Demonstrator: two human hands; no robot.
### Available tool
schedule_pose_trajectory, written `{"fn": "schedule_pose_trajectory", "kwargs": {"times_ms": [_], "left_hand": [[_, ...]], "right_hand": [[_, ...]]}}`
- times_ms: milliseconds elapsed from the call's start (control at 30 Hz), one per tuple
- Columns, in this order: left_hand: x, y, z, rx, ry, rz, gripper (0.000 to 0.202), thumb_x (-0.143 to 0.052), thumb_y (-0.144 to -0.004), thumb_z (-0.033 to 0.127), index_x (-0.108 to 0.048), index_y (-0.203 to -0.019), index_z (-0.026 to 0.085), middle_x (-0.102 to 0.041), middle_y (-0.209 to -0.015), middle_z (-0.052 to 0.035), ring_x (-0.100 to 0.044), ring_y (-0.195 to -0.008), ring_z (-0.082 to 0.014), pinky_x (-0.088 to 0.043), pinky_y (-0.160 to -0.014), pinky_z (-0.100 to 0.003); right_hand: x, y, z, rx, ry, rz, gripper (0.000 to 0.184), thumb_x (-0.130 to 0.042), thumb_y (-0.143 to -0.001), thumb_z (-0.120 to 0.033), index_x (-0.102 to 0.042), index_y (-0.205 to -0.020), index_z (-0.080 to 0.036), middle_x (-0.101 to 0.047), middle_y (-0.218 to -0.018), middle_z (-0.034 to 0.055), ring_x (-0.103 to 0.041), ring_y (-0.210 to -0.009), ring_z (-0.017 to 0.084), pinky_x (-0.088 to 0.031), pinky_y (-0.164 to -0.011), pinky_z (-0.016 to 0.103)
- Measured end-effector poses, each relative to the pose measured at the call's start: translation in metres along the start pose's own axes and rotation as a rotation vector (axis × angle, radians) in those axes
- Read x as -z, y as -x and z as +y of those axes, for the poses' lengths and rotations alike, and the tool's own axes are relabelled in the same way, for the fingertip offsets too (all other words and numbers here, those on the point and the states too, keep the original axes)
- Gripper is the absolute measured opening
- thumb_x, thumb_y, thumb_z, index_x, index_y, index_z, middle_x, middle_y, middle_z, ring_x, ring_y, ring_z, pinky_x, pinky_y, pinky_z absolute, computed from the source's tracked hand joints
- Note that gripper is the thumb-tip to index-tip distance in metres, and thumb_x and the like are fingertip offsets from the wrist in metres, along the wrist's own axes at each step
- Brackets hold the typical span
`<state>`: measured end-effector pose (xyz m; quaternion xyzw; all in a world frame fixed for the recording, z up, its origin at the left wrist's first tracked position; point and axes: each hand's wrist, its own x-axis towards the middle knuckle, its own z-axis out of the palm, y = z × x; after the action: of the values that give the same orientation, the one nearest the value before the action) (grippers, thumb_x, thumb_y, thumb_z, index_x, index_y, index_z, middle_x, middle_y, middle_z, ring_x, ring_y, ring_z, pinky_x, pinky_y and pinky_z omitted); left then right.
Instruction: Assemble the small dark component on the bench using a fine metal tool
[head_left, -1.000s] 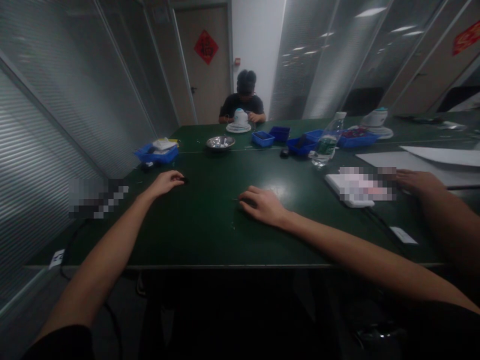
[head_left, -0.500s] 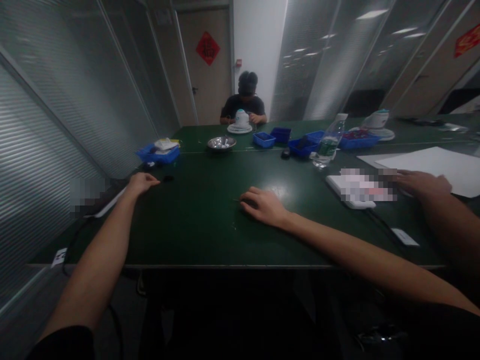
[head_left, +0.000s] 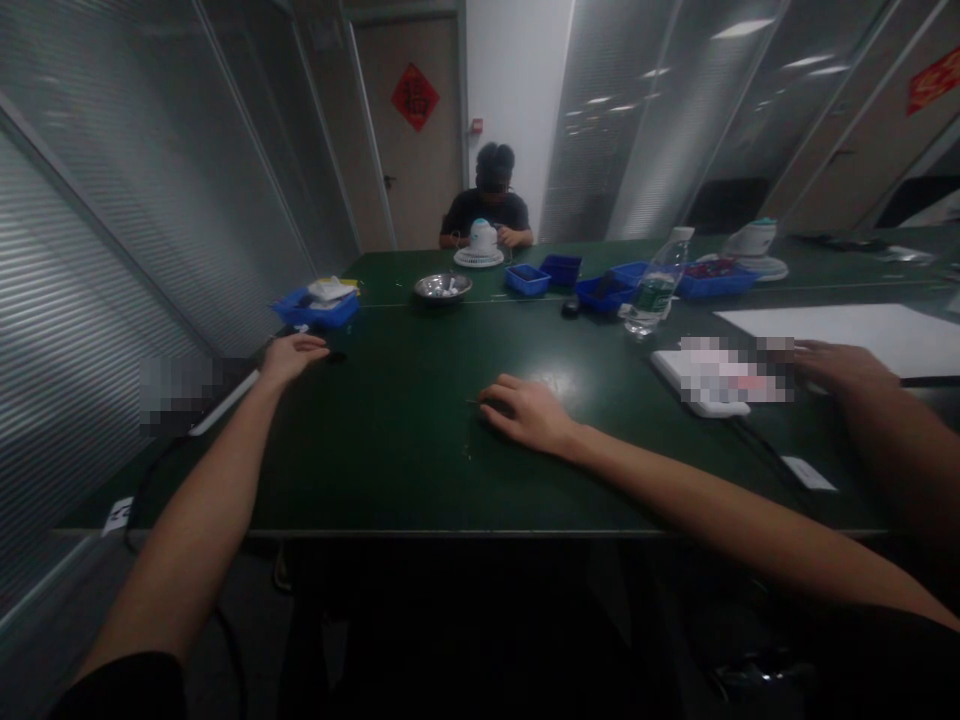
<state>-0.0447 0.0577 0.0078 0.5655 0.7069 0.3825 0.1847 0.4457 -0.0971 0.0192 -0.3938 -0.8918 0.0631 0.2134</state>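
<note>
My left hand (head_left: 295, 357) is at the left side of the green table (head_left: 390, 440), its fingers stretched out and their tips beside a small flat black piece (head_left: 337, 357). I see nothing between those fingers. My right hand (head_left: 525, 412) rests on the middle of the table with its fingers curled closed. From its pinch a thin, needle-like rod (head_left: 471, 401) sticks out to the left; the rest of it is hidden by the fingers.
Behind my left hand stands a blue basket (head_left: 319, 308) with packets. Farther off are a steel bowl (head_left: 442, 289), blue trays (head_left: 527, 280) and a water bottle (head_left: 660, 285). At right, another person's hand (head_left: 847, 368) lies near a white box (head_left: 701, 385). Someone sits opposite, behind a white fan (head_left: 480, 245).
My left hand has moved slightly right and away from me, and its fingers have straightened toward the black piece. My right hand stays put. The white sheets at right have shifted.
</note>
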Motion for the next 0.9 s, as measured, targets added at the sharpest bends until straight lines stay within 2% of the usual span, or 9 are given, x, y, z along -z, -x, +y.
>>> {"fn": "schedule_pose_trajectory", "kwargs": {"times_ms": [67,200,400,633,900], "left_hand": [[-0.002,0.004,0.005,-0.022,-0.002,-0.032,0.044,-0.085,-0.065,0.037,-0.079,-0.104,0.018,-0.078,-0.098,-0.0072,-0.07,-0.09,-0.024,-0.054,-0.079,-0.031],[-0.006,0.01,0.012,-0.015,-0.08,-0.048,0.031,-0.086,-0.067,0.034,-0.082,-0.094,0.021,-0.079,-0.097,-0.0062,-0.07,-0.093,-0.0268,-0.054,-0.083,-0.034],[-0.012,0.005,0.004,-0.071,-0.064,-0.058,0.035,-0.086,-0.068,0.036,-0.081,-0.099,0.022,-0.079,-0.103,-0.0065,-0.071,-0.1,-0.026,-0.053,-0.091,-0.034],[-0.016,0.0,-0.002,-0.029,-0.133,0.001,0.035,-0.085,-0.069,0.036,-0.082,-0.102,0.023,-0.079,-0.105,-0.0073,-0.071,-0.098,-0.0259,-0.053,-0.089,-0.034],[-0.014,0.011,0.012,0.032,-0.157,0.007,0.034,-0.087,-0.069,0.035,-0.082,-0.1,0.021,-0.079,-0.094,-0.0071,-0.071,-0.086,-0.0249,-0.053,-0.084,-0.035]], "right_hand": [[-0.001,0.0,0.0,0.002,0.007,0.004,0.03,-0.052,-0.104,-0.038,-0.067,-0.122,-0.02,-0.065,-0.112,0.007,-0.06,-0.077,0.015,-0.044,-0.066,0.028],[-0.002,0.0,0.002,0.005,0.019,0.008,0.03,-0.052,-0.104,-0.038,-0.067,-0.121,-0.02,-0.065,-0.112,0.0067,-0.06,-0.077,0.014,-0.043,-0.065,0.028],[0.0,0.0,0.001,0.011,0.01,0.001,0.03,-0.052,-0.104,-0.038,-0.067,-0.123,-0.02,-0.065,-0.112,0.0069,-0.06,-0.078,0.015,-0.044,-0.067,0.029],[0.0,0.0,0.0,0.003,-0.001,-0.002,0.029,-0.052,-0.103,-0.037,-0.067,-0.122,-0.02,-0.065,-0.113,0.0072,-0.06,-0.078,0.014,-0.044,-0.067,0.029],[0.001,0.0,0.0,0.008,-0.008,-0.008,0.03,-0.052,-0.103,-0.037,-0.067,-0.122,-0.019,-0.065,-0.113,0.0076,-0.06,-0.078,0.015,-0.046,-0.067,0.029]]}}
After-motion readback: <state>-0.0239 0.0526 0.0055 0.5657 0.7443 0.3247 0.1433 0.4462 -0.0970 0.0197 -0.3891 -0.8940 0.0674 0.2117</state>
